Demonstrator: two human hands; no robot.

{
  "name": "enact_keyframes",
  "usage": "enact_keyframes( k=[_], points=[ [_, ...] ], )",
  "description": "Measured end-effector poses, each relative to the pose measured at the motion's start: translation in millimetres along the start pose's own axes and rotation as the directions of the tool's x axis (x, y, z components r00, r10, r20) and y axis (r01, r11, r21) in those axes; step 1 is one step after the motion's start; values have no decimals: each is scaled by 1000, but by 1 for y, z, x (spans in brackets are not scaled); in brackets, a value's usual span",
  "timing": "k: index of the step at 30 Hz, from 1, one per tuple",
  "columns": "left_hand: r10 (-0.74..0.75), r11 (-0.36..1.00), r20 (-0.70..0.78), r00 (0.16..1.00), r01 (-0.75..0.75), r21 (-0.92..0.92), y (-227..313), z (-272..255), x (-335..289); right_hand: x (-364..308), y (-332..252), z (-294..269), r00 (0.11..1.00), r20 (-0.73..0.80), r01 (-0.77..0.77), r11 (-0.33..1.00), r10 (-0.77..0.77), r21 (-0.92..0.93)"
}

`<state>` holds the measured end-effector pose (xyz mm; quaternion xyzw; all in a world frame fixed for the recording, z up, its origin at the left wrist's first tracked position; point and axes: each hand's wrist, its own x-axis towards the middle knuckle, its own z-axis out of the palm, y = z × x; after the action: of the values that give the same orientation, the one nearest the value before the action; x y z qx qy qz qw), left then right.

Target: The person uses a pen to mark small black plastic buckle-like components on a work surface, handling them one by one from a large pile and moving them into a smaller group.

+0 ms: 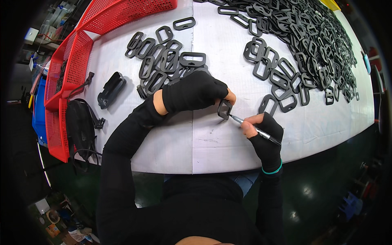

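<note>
Fingers (231, 97) of the left hand (196, 93), bare at the tips beyond a black covering, grasp a single dark rectangular frame (220, 111), holding it tilted just above the white worktop (163, 153) near its front edge. The right hand (266, 143), covered the same way and with a teal band (272, 171) at its wrist, pinches a silver-grey pen (263, 134) between thumb and forefinger; the pen's tip points at the lower right side of the frame, though whether it touches cannot be told. Beyond the left hand lies a small, loose pile of similar dark frames (169, 61), some overlapping, a few set apart at its far side. Past the right hand, a scattered group of frames (279, 77) runs up to a much larger heap (304, 36) that covers the far right of the worktop. Left of the small pile, a hollow black case (111, 90) lies at an angle, and nearer the left edge a black pouch (81, 126) with straps rests beside red perforated baskets (73, 65) that line that side. Faint dark marks (210, 141) show on the white surface below the held frame.
</note>
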<state>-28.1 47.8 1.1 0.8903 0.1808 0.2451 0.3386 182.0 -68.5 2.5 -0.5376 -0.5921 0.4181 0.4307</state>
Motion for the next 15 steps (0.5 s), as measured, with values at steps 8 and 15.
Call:
enact_keyframes(
  k=[8,15],
  points=[
    [-179,983,154,972,185,-22,16,-28,1,0,0,-6,981,-138,-103,966,138,237],
    [-596,803,38,802,595,43,23,-110,-33,4,2,-13,932,-338,-43,966,130,254]
  ],
)
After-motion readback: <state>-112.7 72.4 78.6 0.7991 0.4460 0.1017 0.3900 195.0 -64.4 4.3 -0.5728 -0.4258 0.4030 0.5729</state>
